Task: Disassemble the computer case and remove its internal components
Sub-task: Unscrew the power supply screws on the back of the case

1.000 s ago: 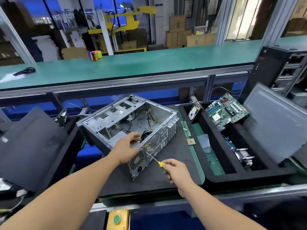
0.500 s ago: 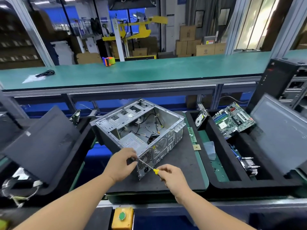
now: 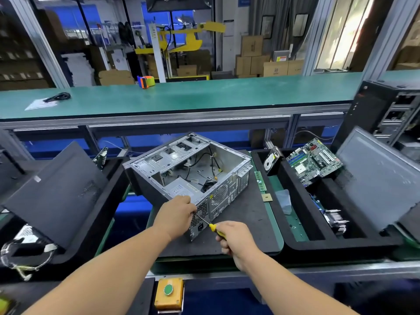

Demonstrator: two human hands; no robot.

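While you work the rear corner, read the bench from left to right:

Left panel: a dark side panel (image 3: 54, 192) leans in the black tray at your 9 o'clock, well apart from the job.

Left hand: your left hand (image 3: 176, 213) rests on the near corner of the case, fingers curled down beside the screwdriver shaft; whether they pinch the shaft or only steady the corner, you cannot tell.

Case: the computer case (image 3: 193, 176) lies open side up on the dark mat (image 3: 247, 221) at 12 o'clock, just beyond both hands. Its long axis runs from 7 o'clock near to 1 o'clock far, and the perforated rear wall faces you toward 5 o'clock.

Power supply: the grey power supply (image 3: 181, 189) sits inside the near corner, touching the rear wall, directly past your left fingers.

Screwdriver: the screwdriver (image 3: 210, 225) points from 4 o'clock up to 10 o'clock, tip at the rear wall near the vent grille, just under the left hand.

Right hand: your right hand (image 3: 234, 239) is closed round the yellow handle, nearer you than the case.

Next move: likely the power supply screws; keep the shaft square to the rear wall so the tip does not slip.

Right tray: a motherboard (image 3: 314, 160) stands tilted at 2 o'clock.
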